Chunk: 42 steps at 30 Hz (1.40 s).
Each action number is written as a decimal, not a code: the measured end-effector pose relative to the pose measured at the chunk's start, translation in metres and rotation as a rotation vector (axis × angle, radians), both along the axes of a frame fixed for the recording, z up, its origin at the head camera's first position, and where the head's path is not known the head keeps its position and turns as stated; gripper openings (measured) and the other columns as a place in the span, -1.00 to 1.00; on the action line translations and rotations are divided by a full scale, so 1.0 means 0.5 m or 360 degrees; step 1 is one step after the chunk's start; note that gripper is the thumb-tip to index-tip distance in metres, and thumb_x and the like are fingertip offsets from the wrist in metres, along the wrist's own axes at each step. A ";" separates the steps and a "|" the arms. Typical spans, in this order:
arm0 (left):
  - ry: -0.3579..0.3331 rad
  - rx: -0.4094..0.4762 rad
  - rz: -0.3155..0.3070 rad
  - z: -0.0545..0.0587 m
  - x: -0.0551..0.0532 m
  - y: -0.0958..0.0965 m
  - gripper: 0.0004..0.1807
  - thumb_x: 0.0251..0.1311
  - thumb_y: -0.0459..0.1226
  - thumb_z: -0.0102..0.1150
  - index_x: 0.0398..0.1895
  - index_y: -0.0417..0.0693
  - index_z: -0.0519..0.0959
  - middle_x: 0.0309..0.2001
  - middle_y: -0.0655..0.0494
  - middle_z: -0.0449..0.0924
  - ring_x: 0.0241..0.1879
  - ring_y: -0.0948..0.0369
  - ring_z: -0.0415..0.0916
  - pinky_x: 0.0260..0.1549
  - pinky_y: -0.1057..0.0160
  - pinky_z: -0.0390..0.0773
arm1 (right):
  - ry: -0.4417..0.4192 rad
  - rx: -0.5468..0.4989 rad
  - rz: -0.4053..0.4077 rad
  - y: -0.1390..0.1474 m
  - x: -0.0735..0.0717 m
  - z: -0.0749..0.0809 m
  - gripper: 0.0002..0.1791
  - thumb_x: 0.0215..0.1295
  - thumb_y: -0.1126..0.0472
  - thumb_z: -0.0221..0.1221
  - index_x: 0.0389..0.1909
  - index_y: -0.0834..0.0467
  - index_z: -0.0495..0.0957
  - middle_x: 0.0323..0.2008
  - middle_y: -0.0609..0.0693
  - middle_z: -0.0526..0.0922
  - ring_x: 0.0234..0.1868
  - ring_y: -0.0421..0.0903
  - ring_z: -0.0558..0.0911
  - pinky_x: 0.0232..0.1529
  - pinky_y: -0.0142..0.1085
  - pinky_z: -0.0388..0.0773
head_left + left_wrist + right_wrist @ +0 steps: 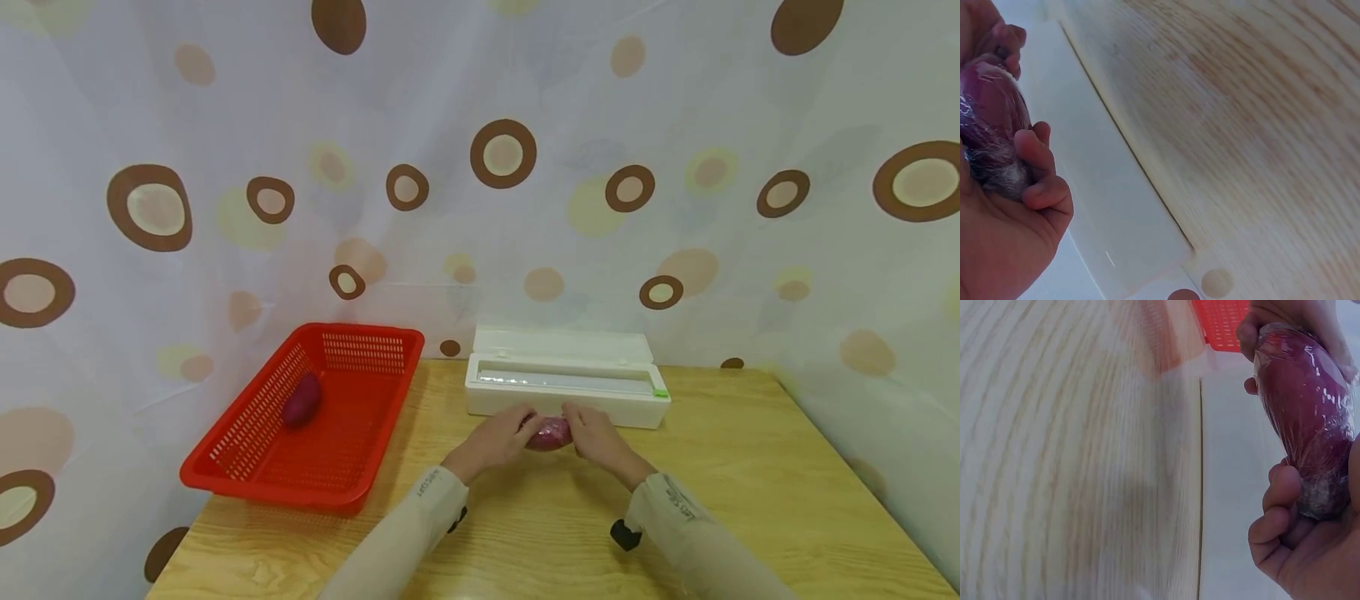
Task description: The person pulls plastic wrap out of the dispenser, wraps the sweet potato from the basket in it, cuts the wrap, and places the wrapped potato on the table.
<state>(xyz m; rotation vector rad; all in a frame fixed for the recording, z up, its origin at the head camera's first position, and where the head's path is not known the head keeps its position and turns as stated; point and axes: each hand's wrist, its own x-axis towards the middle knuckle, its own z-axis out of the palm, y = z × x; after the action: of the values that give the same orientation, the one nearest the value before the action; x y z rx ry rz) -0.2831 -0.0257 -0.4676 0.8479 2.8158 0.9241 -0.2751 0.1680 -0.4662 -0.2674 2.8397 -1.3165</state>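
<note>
A purple sweet potato (pixel 550 434) wrapped in clear cling film is held between both hands, in front of the white dispenser box. My left hand (pixel 498 442) grips one end of it and my right hand (pixel 602 440) grips the other, fingers curled round the ends. Both wrist views show the film drawn tight and shiny over the sweet potato (pixel 1304 394), crumpled at its end. Just behind the hands stands the cling film dispenser (pixel 570 406), its lid (pixel 562 343) raised and a roll of film (pixel 566 382) lying inside.
To the left is a red plastic basket (pixel 345 500) with slotted sides. Another purple sweet potato (pixel 302 400) lies in it, against the left wall. A bright green piece (pixel 660 392) sits at the dispenser's right end. Behind the wooden table (pixel 750 483) hangs a dotted curtain (pixel 450 100).
</note>
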 end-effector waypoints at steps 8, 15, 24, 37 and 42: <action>-0.0059 0.0051 0.0018 -0.010 -0.006 -0.012 -0.56 0.48 0.00 -0.42 -0.08 -0.01 0.47 -0.27 0.18 0.49 -0.30 0.28 0.41 -0.27 0.29 0.45 | 0.0145 0.0133 0.0042 -0.021 0.000 -0.004 -0.62 0.51 0.14 -0.20 -0.30 0.23 0.55 -0.45 0.01 0.56 -0.41 -0.10 0.48 -0.39 -0.23 0.45; -0.0278 0.0208 0.0206 -0.019 0.002 -0.047 -0.59 0.34 -0.23 -0.32 0.08 -0.17 0.46 0.05 -0.08 0.49 0.03 0.06 0.42 0.03 0.05 0.40 | -0.0057 -0.0009 0.0057 -0.061 0.006 -0.016 -0.68 0.44 0.12 -0.05 -0.16 0.27 0.56 -0.43 0.00 0.55 -0.42 -0.13 0.49 -0.41 -0.28 0.44; -0.0395 0.0514 0.0739 -0.031 -0.008 -0.106 -0.68 0.28 -0.30 -0.13 -0.07 -0.29 0.54 -0.10 -0.15 0.54 -0.11 0.00 0.45 -0.11 0.01 0.47 | -0.0245 -0.0225 0.0197 -0.124 0.017 -0.033 -0.64 0.37 0.31 -0.09 0.08 0.38 0.49 -0.11 0.15 0.58 -0.27 -0.06 0.52 -0.31 -0.23 0.49; -0.0352 0.0742 0.1048 -0.032 -0.033 -0.143 -0.68 0.22 -0.41 -0.09 0.00 -0.31 0.52 -0.01 -0.26 0.51 0.04 -0.07 0.42 0.03 -0.03 0.41 | -0.0165 -0.0195 0.0374 -0.186 0.008 -0.046 -0.61 0.30 0.22 0.14 0.07 0.37 0.49 -0.13 0.16 0.61 -0.24 -0.06 0.60 -0.31 -0.30 0.57; -0.0297 0.0760 0.1078 -0.037 -0.044 -0.150 -0.66 0.24 -0.42 -0.13 0.03 -0.27 0.51 -0.11 -0.22 0.54 -0.08 -0.01 0.45 -0.05 -0.01 0.45 | -0.0179 -0.0202 0.0396 -0.211 0.007 -0.040 -0.62 0.29 0.22 0.17 0.06 0.35 0.49 -0.13 0.14 0.61 -0.25 -0.08 0.61 -0.33 -0.31 0.58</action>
<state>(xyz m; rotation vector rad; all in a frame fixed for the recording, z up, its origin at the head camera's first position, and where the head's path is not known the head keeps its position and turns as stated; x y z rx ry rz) -0.3051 -0.1007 -0.4862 -0.2272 2.7642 1.6883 -0.2714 0.0624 -0.4861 -0.5112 2.5364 -1.4098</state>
